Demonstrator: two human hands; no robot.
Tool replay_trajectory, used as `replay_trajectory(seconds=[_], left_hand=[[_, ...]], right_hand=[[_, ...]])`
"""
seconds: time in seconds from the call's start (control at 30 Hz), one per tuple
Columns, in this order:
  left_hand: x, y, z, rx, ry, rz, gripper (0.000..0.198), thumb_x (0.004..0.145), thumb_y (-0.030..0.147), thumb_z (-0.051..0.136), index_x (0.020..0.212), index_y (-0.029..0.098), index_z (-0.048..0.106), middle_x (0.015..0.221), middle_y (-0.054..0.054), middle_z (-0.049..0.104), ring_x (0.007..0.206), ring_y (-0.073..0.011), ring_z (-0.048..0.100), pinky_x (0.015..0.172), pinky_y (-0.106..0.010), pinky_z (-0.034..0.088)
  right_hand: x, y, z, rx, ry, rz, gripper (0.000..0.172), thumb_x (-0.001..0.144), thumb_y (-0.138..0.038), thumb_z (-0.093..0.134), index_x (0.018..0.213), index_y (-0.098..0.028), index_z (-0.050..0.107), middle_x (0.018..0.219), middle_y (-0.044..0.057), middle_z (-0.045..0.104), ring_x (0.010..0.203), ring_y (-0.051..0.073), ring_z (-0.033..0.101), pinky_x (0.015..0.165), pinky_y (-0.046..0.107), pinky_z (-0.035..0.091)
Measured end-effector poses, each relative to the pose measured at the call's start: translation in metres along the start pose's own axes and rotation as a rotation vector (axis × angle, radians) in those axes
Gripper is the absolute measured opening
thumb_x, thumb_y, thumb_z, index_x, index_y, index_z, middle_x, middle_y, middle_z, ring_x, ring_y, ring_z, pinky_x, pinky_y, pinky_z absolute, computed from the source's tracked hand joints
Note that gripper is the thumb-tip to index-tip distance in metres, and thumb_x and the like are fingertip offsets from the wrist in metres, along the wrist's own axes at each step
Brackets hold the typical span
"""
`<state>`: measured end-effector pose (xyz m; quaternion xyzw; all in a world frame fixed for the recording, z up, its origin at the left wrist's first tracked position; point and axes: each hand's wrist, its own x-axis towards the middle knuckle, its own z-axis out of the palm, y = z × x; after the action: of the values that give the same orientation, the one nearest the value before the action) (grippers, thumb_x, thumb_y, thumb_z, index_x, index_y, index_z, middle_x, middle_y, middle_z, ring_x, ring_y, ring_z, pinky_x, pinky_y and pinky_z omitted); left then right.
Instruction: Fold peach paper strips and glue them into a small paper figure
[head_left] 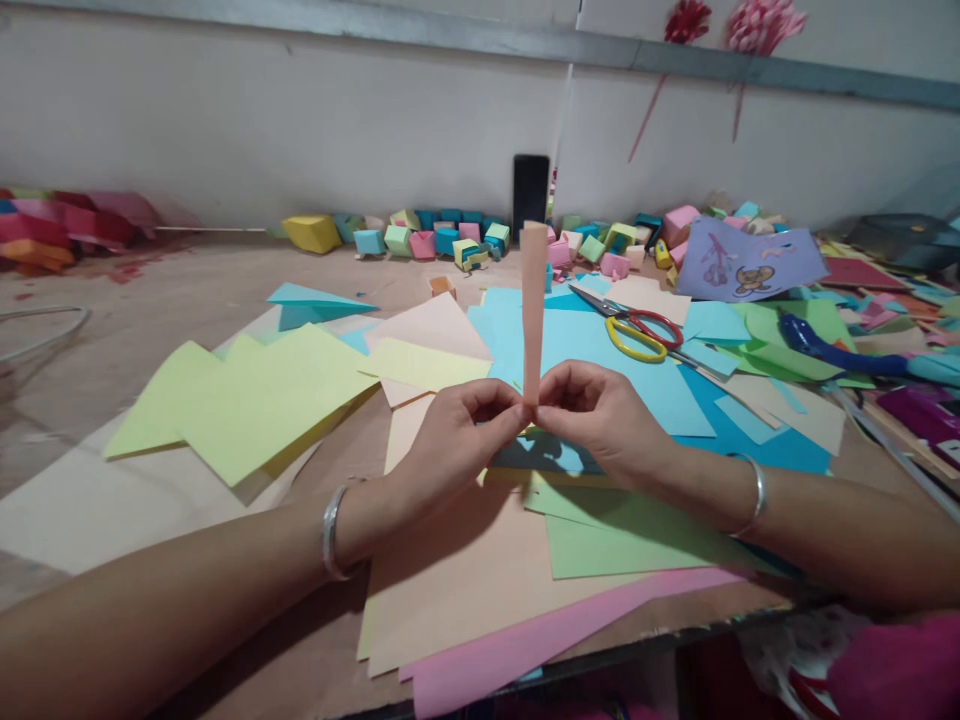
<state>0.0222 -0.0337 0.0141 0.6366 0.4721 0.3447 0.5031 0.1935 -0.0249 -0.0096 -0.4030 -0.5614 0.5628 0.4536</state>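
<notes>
A narrow peach paper strip (533, 310) stands upright between my hands, its lower end pinched by both. My left hand (469, 425) holds it from the left with thumb and fingertips. From the right, my right hand (600, 415) grips the same lower end, so the fingertips of the two hands nearly touch. Below them lie overlapping sheets: blue paper (555, 455), green paper (630, 540) and a large peach sheet (457, 590). Scissors (637, 330) with one red and one yellow handle loop rest beyond my right hand.
Yellow-green sheets (262, 400) spread on the left. At the back, a black phone (530, 190) leans on the wall amid several small folded paper boxes (450, 235). A purple drawn-on sheet (754, 262) and a dark blue-handled tool (840, 345) lie right. Pink paper (525, 640) overhangs the front edge.
</notes>
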Motion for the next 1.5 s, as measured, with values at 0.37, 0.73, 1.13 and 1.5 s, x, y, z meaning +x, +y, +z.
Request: replay_trajectory(seconds=[0.37,0.73,1.13,1.5], left_hand=[[0.000,-0.005,0.004,-0.039,-0.006,-0.042,0.018,0.080,0.031,0.059,0.072,0.016,0.064,0.060,0.002,0.054,0.054,-0.0092,0.045,0.048,-0.021,0.033],[-0.003,0.004,0.002,-0.095,-0.013,-0.083,0.011,0.077,0.023,0.058,0.070,0.017,0.063,0.063,0.001,0.055,0.057,-0.0105,0.049,0.052,-0.022,0.038],[0.001,-0.006,0.003,0.142,0.061,0.098,0.013,0.081,0.025,0.055,0.077,0.018,0.066,0.073,-0.001,0.064,0.069,-0.0135,0.056,0.060,-0.023,0.043],[0.003,-0.012,0.000,0.371,0.082,0.279,0.012,0.083,0.020,0.054,0.078,0.016,0.063,0.073,-0.002,0.063,0.069,-0.0137,0.057,0.062,-0.024,0.044]], right_hand=[[0.001,-0.005,-0.002,-0.076,-0.056,-0.014,0.008,0.072,-0.023,0.071,0.073,-0.018,0.065,0.069,-0.002,0.060,0.064,0.009,0.051,0.058,0.022,0.039],[0.006,-0.006,-0.008,-0.151,-0.107,-0.114,0.006,0.073,-0.019,0.068,0.078,-0.020,0.072,0.080,0.001,0.066,0.075,0.013,0.059,0.068,0.027,0.048],[0.004,-0.010,-0.010,-0.269,-0.151,-0.160,0.009,0.082,-0.026,0.062,0.081,-0.019,0.067,0.076,0.000,0.063,0.070,0.012,0.056,0.065,0.026,0.045],[0.004,-0.003,-0.007,-0.216,-0.147,-0.064,0.008,0.079,-0.024,0.064,0.081,-0.018,0.060,0.072,-0.002,0.057,0.063,0.009,0.052,0.055,0.022,0.044]])
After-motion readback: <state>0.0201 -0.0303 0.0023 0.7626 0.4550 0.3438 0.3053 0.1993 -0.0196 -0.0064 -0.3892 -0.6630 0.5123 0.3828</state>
